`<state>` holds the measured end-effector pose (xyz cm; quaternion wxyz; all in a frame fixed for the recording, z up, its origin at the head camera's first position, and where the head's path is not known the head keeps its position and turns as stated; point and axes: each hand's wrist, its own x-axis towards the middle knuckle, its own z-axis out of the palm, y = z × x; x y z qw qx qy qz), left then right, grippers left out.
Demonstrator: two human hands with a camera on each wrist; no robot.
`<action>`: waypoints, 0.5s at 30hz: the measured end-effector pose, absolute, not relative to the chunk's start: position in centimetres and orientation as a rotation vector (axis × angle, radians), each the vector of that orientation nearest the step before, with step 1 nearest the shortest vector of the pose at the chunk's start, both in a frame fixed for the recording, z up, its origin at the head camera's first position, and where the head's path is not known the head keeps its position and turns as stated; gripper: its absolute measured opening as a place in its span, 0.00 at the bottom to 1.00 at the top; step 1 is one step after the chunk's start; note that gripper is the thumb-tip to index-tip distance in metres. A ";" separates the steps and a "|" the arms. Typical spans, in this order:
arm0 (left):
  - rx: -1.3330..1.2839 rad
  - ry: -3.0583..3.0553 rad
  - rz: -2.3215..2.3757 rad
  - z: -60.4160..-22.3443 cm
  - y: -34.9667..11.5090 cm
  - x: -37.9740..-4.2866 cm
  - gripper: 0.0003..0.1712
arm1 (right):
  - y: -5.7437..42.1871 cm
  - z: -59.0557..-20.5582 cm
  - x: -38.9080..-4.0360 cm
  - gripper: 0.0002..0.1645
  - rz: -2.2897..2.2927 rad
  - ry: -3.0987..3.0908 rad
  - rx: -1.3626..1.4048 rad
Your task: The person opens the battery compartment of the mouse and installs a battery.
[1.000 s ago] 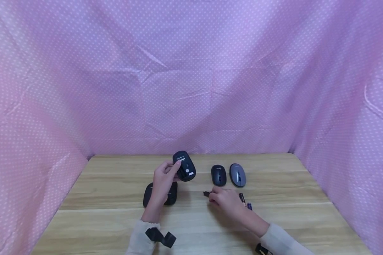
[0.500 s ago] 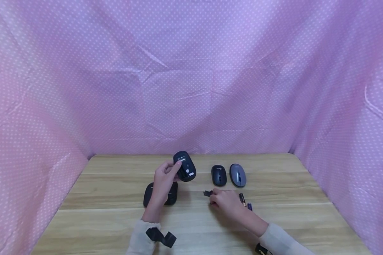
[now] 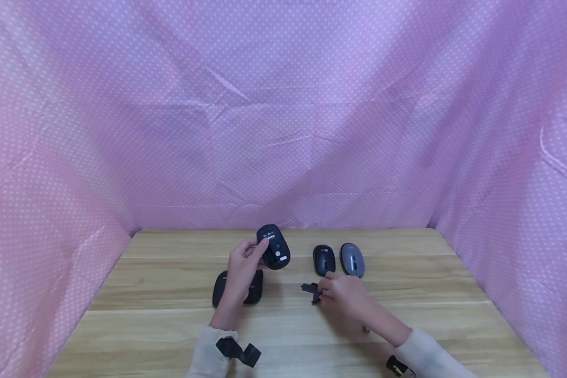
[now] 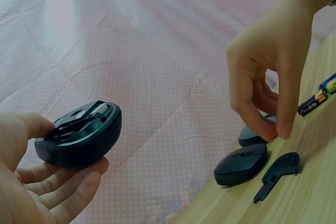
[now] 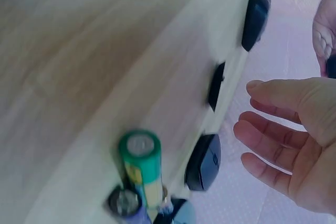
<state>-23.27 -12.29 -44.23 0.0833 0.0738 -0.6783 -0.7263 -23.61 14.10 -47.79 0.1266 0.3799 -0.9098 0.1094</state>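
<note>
My left hand (image 3: 240, 266) grips a black computer mouse (image 3: 277, 254), its underside turned up. The left wrist view shows that mouse (image 4: 92, 142) with its battery compartment uncovered, thumb on top and fingers beneath. A black battery cover (image 4: 281, 170) lies loose on the table. Just above and beside the cover hovers my right hand (image 3: 344, 295), fingers loosely bent and parted. Nothing sits between the right hand's fingers (image 5: 268, 95) in the right wrist view. Several batteries lie near the right hand, including a green-ended one (image 5: 144, 158) and a black-and-copper one (image 4: 313, 102).
Behind the right hand stand a black mouse (image 3: 324, 259) and a grey mouse (image 3: 352, 259), side by side. More black mouse shapes (image 3: 255, 289) lie partly hidden under the left forearm. A pink dotted cloth (image 3: 283, 131) hangs around the wooden table (image 3: 170, 294).
My right hand has let go of the battery cover and shifted slightly right, so more of the cover shows. The left hand keeps holding the mouse, nearly still.
</note>
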 end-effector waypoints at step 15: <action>0.276 -2.051 -2.119 -44.1 -12.5 -23.3 0.19 | 18.9 -47.1 -23.7 0.11 0.472 -2.853 0.958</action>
